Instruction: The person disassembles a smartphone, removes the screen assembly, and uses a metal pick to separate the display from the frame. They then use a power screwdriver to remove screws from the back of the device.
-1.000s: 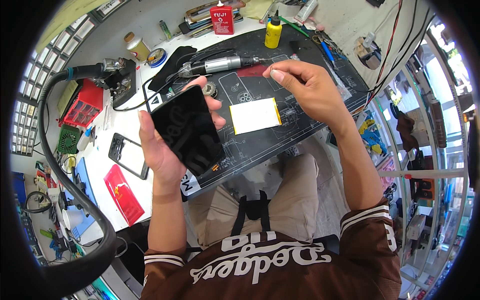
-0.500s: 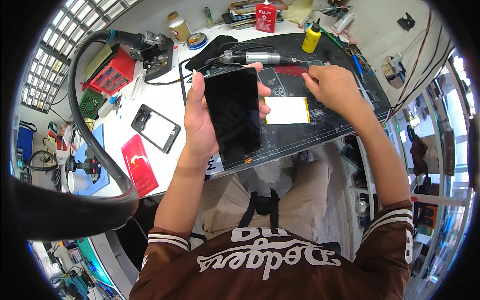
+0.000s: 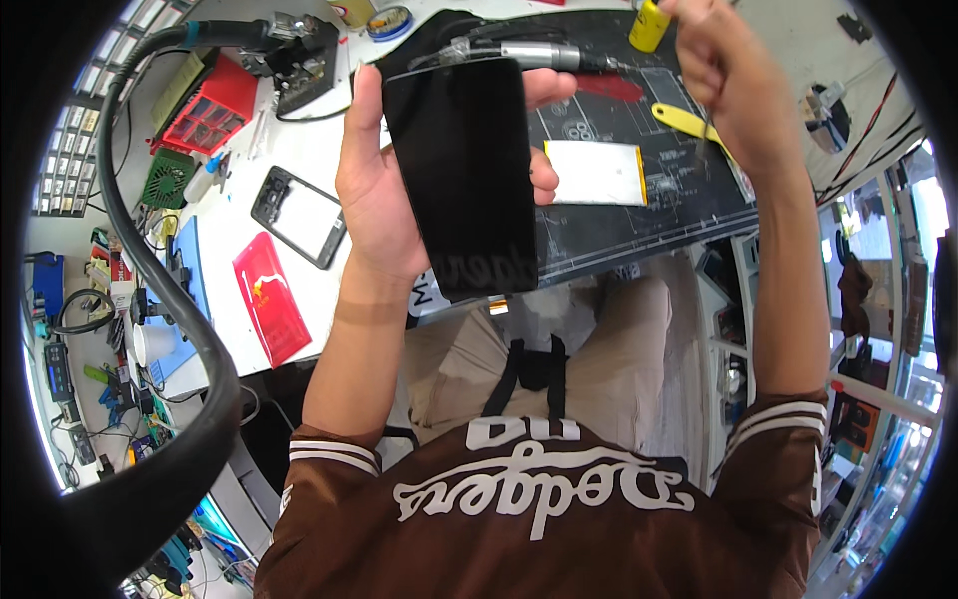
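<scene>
My left hand (image 3: 384, 185) grips a black phone screen (image 3: 464, 180) upright by its sides, thumb on the left edge and fingers round the right. A small orange flex end (image 3: 499, 307) shows at its bottom. My right hand (image 3: 733, 85) is raised at the far right of the mat, beside a yellow bottle (image 3: 649, 27). Its fingers are curled and somewhat blurred; what they hold, if anything, I cannot make out. Below it lies a flat yellow pry tool (image 3: 687, 122). A white battery with yellow edges (image 3: 596, 173) lies right of the screen.
Left on the white table are an empty phone frame (image 3: 297, 215) and a red back cover (image 3: 271, 299). A silver rotary tool (image 3: 544, 52) lies across the black mat (image 3: 669, 215). A thick black hose (image 3: 150, 240) arches on the left, near a red drawer box (image 3: 205, 105).
The view has shifted slightly. My right hand has moved up and to the right, uncovering the yellow pry tool. My left hand still holds the screen, raised a little.
</scene>
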Available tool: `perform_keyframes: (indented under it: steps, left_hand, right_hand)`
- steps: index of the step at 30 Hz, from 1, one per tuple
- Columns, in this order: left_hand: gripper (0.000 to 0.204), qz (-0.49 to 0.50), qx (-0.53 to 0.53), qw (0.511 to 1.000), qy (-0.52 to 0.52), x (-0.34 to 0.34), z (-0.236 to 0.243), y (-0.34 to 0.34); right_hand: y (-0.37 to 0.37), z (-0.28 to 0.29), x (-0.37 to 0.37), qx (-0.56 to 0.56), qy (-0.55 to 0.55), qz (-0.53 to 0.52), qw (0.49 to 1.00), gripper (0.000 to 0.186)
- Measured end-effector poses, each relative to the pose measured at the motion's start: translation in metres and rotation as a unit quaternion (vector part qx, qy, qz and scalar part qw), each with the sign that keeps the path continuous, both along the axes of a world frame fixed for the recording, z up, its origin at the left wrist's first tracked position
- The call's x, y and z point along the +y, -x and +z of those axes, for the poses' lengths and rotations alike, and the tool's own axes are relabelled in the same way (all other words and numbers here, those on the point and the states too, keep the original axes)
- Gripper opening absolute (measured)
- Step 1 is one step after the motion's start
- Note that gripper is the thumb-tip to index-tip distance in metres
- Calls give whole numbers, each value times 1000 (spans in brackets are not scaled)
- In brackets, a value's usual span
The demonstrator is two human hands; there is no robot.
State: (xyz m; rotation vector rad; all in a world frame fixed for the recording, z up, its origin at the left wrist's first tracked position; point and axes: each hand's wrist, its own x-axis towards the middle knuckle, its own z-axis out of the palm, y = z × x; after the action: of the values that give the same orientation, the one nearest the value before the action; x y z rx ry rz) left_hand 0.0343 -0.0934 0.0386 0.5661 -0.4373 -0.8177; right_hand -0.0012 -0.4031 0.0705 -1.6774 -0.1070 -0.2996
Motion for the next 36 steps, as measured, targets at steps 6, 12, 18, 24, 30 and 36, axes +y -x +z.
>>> perform_keyframes:
  steps: [6, 12, 18, 24, 30, 36]
  left_hand:
    - [115, -55, -90, 994, -33, -19, -1, 21]
    - [112, -2, -48, 999, 15, -30, 7, 42]
    - [111, 41, -68, 997, -19, -24, 10, 50]
    - [112, 71, -101, 992, 25, -34, 16, 65]
    - [110, 125, -140, 981, -48, -26, 32, 64]
    - [104, 124, -159, 970, -135, -25, 37, 57]
  right_hand:
    - [-8, 27, 52, -186, -450, 27, 873, 22]
    - [9, 11, 60, -241, -523, 78, 814, 20]
    - [40, -8, 86, -325, -511, 5, 796, 24]
    - [67, -6, 95, -352, -555, 8, 754, 24]
    - [86, -9, 63, -124, -145, -305, 933, 30]
    - [74, 19, 95, -44, 131, -25, 990, 32]
